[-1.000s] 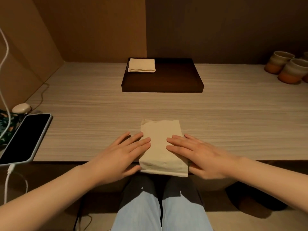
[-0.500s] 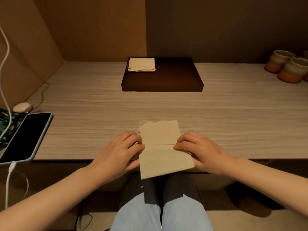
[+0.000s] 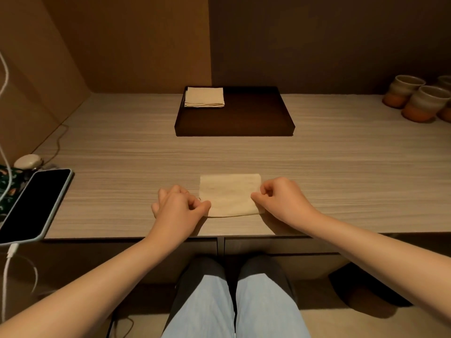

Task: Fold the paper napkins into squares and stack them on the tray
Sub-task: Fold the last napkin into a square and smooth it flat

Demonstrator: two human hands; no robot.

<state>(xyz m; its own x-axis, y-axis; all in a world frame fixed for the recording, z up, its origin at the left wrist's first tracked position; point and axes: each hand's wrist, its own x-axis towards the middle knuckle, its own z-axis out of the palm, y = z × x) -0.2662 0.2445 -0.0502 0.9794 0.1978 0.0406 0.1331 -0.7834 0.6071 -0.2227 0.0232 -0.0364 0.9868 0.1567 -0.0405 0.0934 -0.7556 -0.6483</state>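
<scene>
A beige paper napkin point(image 3: 229, 193) lies folded into a near-square on the wooden table, close to the front edge. My left hand point(image 3: 178, 207) pinches its lower left corner with curled fingers. My right hand point(image 3: 280, 200) pinches its lower right edge the same way. Further back stands a dark brown tray point(image 3: 256, 118). A small stack of folded napkins point(image 3: 204, 97) rests in the tray's far left corner.
A black phone point(image 3: 31, 206) with a white cable lies at the table's left edge, beside a small white case point(image 3: 27, 161). Ceramic cups point(image 3: 419, 101) stand at the far right. Walls close in at the back and left. My knees show below the table.
The long napkin hung over the table's front edge under my flat hands. Both hands gripped its sides and folded the near half up, so it is now a shorter square fully on the table.
</scene>
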